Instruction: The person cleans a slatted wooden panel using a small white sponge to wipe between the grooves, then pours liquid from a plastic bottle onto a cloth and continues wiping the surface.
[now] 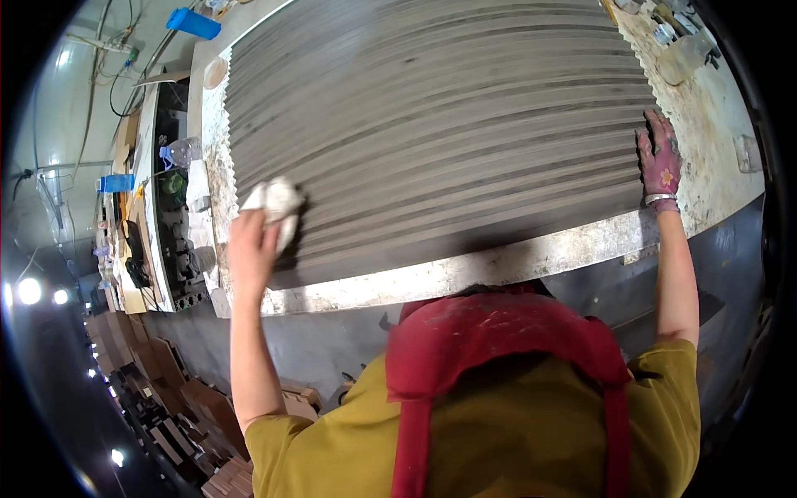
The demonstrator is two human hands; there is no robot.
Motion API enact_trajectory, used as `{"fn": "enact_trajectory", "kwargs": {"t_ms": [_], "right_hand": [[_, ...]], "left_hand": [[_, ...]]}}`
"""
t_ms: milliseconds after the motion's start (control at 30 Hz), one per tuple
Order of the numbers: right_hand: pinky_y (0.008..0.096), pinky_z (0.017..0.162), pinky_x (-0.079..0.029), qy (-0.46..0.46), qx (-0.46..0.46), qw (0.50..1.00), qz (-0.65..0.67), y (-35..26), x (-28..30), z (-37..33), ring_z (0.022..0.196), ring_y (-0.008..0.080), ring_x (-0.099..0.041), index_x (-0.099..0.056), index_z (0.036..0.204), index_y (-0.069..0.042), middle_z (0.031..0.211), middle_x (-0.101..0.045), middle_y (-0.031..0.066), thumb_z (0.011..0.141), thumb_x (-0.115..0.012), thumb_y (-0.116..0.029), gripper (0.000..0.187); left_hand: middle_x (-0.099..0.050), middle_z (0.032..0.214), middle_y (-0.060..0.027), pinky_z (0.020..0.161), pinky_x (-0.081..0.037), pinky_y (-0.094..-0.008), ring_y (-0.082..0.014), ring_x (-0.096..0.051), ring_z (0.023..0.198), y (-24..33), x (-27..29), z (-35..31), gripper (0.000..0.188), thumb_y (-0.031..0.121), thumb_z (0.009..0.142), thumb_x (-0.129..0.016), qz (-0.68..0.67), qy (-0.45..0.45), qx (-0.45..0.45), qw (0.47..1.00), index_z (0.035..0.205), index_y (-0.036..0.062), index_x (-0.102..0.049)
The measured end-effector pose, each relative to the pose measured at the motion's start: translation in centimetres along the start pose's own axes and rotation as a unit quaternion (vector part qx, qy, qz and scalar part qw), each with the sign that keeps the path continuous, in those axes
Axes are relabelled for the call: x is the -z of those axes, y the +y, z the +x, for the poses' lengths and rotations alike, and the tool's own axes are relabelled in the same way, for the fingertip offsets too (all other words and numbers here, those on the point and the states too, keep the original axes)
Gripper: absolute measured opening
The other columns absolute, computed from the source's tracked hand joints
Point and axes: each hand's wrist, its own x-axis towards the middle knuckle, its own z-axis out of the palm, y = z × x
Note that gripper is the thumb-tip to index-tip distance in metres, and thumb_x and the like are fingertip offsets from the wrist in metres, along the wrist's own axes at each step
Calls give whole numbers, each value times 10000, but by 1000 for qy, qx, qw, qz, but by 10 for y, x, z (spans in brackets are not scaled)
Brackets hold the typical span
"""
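A wide grey-brown grooved panel (448,133) with dark stripes and jagged side edges lies across a stained white worktable (398,288). My bare left hand (252,247) is closed around a crumpled white rag (279,197). The rag rests against the panel near its lower left corner. At the panel's right edge, my right hand (662,162) wears a smudged pink glove with a small flower on its back. Its fingers are stretched out, lying over the edge, and nothing shows in them.
Clear plastic containers (685,58) and small bottles stand on the table's far right, with a clear cup (747,154) nearer. On the left are a blue bottle (193,23), a plastic jug (181,153) and hanging cables. Stacked brown boards (207,407) fill the lower left floor.
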Motion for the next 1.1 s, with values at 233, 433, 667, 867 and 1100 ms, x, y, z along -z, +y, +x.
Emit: {"fn": "enact_trajectory", "kwargs": {"t_ms": [233, 433, 667, 867, 1100], "right_hand": [[390, 1057, -363, 15, 14, 1000, -3, 2, -7, 3, 1277, 316, -452, -529, 1324, -149, 1360, -506, 147, 938, -531, -351, 436], [385, 1076, -343, 7, 24, 1000, -8, 8, -11, 4, 1306, 306, -426, -501, 1353, -159, 1387, -486, 122, 953, -514, -340, 439], [395, 1075, -343, 1, 13, 1000, -12, 19, -10, 3, 1319, 304, -411, -483, 1367, -169, 1406, -468, 116, 962, -493, -362, 450], [399, 1073, -343, -2, 22, 1000, -12, 9, -9, 3, 1320, 313, -409, -490, 1356, -141, 1392, -483, 123, 962, -485, -357, 449], [393, 1077, -337, -3, 21, 1000, -5, 7, -8, 4, 1319, 313, -411, -494, 1352, -140, 1386, -488, 130, 964, -493, -331, 432]], "left_hand": [[-566, 937, -113, 775, -473, -414, -313, -546, 891, 122, -62, 26, 201, 48, 694, -623, -15, -25, -240, 970, 885, 59, -562], [-571, 980, -98, 765, -480, -412, -273, -564, 928, 249, -90, 65, 189, 83, 789, -547, -59, 51, -330, 941, 975, 69, -576], [-571, 956, -147, 812, -463, -444, -340, -556, 931, 94, -62, 19, 239, 18, 673, -657, -16, -26, -132, 991, 893, 42, -566], [-596, 923, -147, 762, -463, -444, -354, -555, 870, -28, -19, 5, 196, 135, 823, -664, 20, 62, 65, 996, 977, 35, -598], [-578, 891, -81, 689, -485, -391, -294, -561, 825, 47, -66, 69, 195, 52, 713, -657, 102, 71, -128, 984, 880, 84, -563]]}}
